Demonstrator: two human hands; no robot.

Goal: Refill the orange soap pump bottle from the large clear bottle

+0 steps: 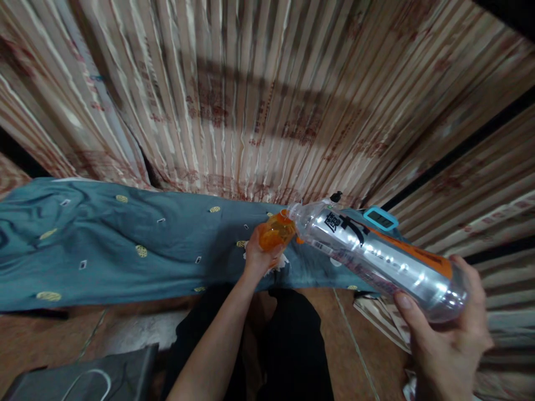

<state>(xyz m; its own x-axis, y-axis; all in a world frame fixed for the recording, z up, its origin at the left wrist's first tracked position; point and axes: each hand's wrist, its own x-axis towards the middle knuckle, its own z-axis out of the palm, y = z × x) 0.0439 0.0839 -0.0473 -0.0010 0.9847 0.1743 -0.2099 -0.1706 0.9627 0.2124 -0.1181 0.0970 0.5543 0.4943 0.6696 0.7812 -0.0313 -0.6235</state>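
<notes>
Head view: left hand (259, 249) wrapped around small translucent orange container (276, 231), above teal cloth-covered bench (171, 234) between long edges. Right hand (453, 328) grips large clear plastic bottle (388, 259) near base, neck at container. Possible spill: wavering hand misaligns neck.

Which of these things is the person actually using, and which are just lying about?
In use:
orange container, in the left hand
large bottle, in the right hand, neck at the container

Apparently just lying about:
blue-rimmed gadget
patterned cloth
</notes>
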